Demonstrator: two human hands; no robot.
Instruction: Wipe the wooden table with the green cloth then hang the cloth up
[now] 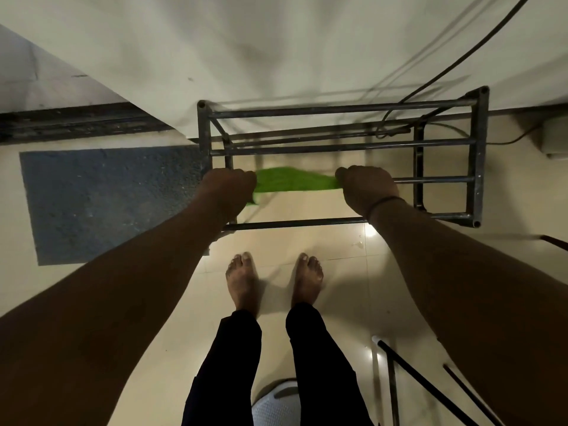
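So the person is standing barefoot on the pale tiled floor (pixel 307 241), right up against a dark metal rack (pixel 478 155) that sits by the white wall (pixel 276 41). Both arms are stretched out over it. The green cloth (pixel 292 179) is pulled out between the two hands, over one of the rack's middle rails. The left hand (pixel 229 187) has its fingers curled around one end of the cloth, with a bit of green poking out below the fist. The right hand (pixel 365 186) grips the other end the same way, closed tight on it. The cloth is kind of blurry, so I can't really tell if it's already resting on the rail or just held above it.

There's a grey-blue mat (pixel 107 204) on the floor to the left of the rack, and a black cable (pixel 461 56) running down the wall into the back of the rack. Black trousers, bare feet (pixel 242 281) just short of the rack's front rail.
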